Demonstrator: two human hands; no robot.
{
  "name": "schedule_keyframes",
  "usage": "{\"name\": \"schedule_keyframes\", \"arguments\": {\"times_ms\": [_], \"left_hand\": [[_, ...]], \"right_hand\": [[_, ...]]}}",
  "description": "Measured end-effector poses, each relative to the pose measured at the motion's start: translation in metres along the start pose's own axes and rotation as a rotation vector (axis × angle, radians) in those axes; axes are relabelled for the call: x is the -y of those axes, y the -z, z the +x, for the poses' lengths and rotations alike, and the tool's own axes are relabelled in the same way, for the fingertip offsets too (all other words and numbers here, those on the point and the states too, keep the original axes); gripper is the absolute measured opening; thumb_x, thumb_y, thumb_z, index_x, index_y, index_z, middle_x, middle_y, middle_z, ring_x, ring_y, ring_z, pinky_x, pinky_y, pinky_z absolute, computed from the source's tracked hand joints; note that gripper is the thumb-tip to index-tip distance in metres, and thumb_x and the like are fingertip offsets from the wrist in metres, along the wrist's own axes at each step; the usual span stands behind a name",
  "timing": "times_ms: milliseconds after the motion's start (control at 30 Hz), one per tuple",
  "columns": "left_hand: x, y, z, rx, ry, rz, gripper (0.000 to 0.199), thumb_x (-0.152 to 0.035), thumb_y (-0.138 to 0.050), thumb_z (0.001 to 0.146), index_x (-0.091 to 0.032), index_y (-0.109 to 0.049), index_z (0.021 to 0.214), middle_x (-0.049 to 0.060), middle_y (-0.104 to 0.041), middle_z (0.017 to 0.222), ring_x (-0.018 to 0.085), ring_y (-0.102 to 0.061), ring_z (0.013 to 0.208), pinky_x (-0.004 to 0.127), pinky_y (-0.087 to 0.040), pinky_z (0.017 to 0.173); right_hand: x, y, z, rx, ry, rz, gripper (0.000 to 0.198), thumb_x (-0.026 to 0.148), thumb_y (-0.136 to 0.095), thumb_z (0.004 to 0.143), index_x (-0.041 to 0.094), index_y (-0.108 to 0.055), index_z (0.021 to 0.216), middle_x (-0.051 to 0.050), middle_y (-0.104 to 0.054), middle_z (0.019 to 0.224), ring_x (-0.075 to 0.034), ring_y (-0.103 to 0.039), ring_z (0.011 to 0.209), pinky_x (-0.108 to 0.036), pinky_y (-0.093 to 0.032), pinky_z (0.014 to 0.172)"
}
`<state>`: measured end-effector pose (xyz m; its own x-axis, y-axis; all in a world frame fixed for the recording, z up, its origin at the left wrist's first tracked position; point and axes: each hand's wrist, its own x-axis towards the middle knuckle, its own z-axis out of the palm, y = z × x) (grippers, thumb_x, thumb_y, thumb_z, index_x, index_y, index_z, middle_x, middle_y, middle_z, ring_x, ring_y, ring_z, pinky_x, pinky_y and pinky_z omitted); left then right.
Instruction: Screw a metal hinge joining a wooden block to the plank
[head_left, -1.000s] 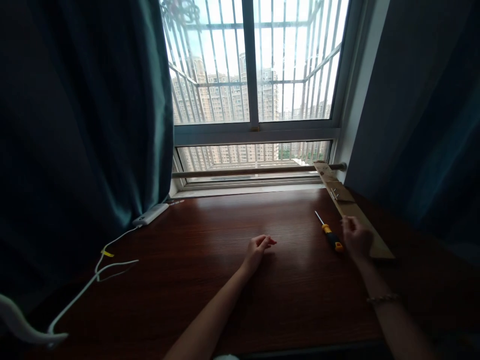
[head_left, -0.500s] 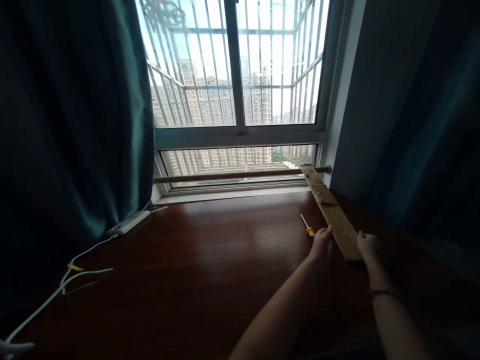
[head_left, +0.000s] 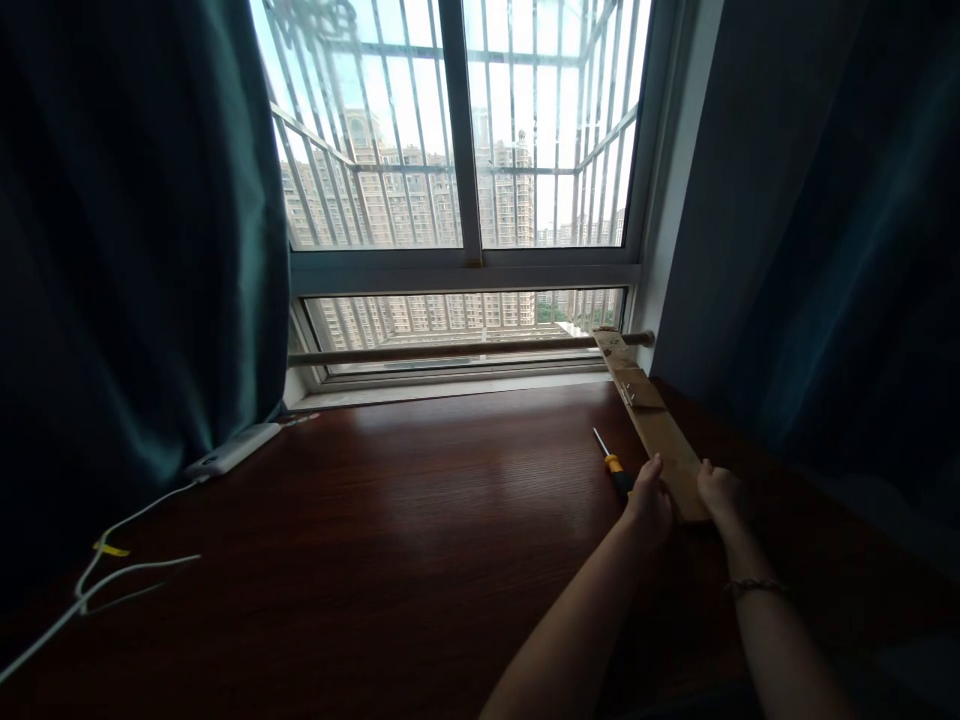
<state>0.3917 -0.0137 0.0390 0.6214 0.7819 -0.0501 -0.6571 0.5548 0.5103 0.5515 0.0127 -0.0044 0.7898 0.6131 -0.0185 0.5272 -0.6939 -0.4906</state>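
Note:
A long wooden board [head_left: 666, 440] slants away from me, its far end up by the rail at the window. A shorter wooden piece [head_left: 639, 388] lies across its upper part, with several small metal screws or nails [head_left: 628, 394] on it. My left hand [head_left: 649, 500] grips the board's near left edge, thumb up. On the opposite edge my right hand [head_left: 721, 492] is closed, a bracelet round that wrist. Just left of my left hand lies a screwdriver [head_left: 613, 464] with a yellow and black handle, its tip pointing to the window.
Dark reddish wooden tabletop [head_left: 420, 500] spreads below the window. A metal rail [head_left: 450, 350] crosses in front of the glass. At left, a white power strip [head_left: 234, 450] and white cables [head_left: 135, 575] lie near the teal curtain [head_left: 240, 250].
The whole view has shifted slightly, so things sit a little further left. My left hand has come slightly nearer me along the board; both hands still hold it.

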Motion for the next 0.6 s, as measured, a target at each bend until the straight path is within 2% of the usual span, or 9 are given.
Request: {"name": "schedule_keyframes", "arguments": {"times_ms": [200, 367, 433, 533, 600], "left_hand": [[0.007, 0.004, 0.007, -0.128, -0.038, -0.016, 0.034, -0.033, -0.064, 0.064, -0.014, -0.058, 0.092, 0.01, -0.063, 0.092, 0.024, -0.059, 0.09, 0.036, -0.042, 0.085], [-0.003, 0.012, 0.014, -0.229, -0.074, 0.022, 0.032, -0.021, -0.067, 0.059, -0.013, -0.052, 0.086, 0.008, -0.061, 0.081, 0.018, -0.06, 0.078, 0.029, -0.043, 0.077], [-0.014, 0.016, 0.012, -0.284, -0.054, 0.115, 0.038, -0.016, -0.069, 0.056, -0.013, -0.05, 0.089, 0.006, -0.06, 0.08, 0.016, -0.059, 0.075, 0.029, -0.043, 0.075], [-0.039, 0.025, 0.004, -0.385, -0.074, 0.393, 0.044, -0.009, -0.073, 0.049, -0.012, -0.053, 0.087, 0.005, -0.058, 0.078, 0.016, -0.058, 0.076, 0.029, -0.042, 0.073], [-0.058, 0.032, -0.007, -0.364, -0.093, 0.551, 0.04, -0.007, -0.074, 0.045, -0.011, -0.056, 0.081, 0.004, -0.058, 0.074, 0.016, -0.057, 0.073, 0.029, -0.042, 0.072]], "right_hand": [[0.0, 0.002, -0.004, 0.026, -0.024, 0.008, 0.059, 0.041, -0.025, 0.085, -0.001, -0.065, 0.096, -0.027, -0.063, 0.091, -0.033, -0.058, 0.094, -0.037, -0.045, 0.074], [0.005, 0.004, -0.008, 0.012, -0.02, 0.038, 0.059, 0.042, -0.025, 0.085, 0.0, -0.065, 0.097, -0.026, -0.063, 0.093, -0.035, -0.057, 0.095, -0.038, -0.044, 0.073], [0.011, 0.004, -0.015, 0.003, -0.01, 0.06, 0.058, 0.042, -0.025, 0.085, 0.001, -0.065, 0.097, -0.026, -0.062, 0.094, -0.034, -0.058, 0.093, -0.038, -0.044, 0.072], [0.027, 0.004, -0.038, -0.003, 0.024, 0.094, 0.057, 0.042, -0.025, 0.086, 0.003, -0.066, 0.094, -0.024, -0.063, 0.093, -0.032, -0.06, 0.087, -0.035, -0.044, 0.069], [0.042, 0.003, -0.061, -0.023, 0.061, 0.122, 0.056, 0.042, -0.025, 0.086, 0.004, -0.066, 0.093, -0.023, -0.064, 0.092, -0.032, -0.06, 0.083, -0.035, -0.043, 0.066]]}}
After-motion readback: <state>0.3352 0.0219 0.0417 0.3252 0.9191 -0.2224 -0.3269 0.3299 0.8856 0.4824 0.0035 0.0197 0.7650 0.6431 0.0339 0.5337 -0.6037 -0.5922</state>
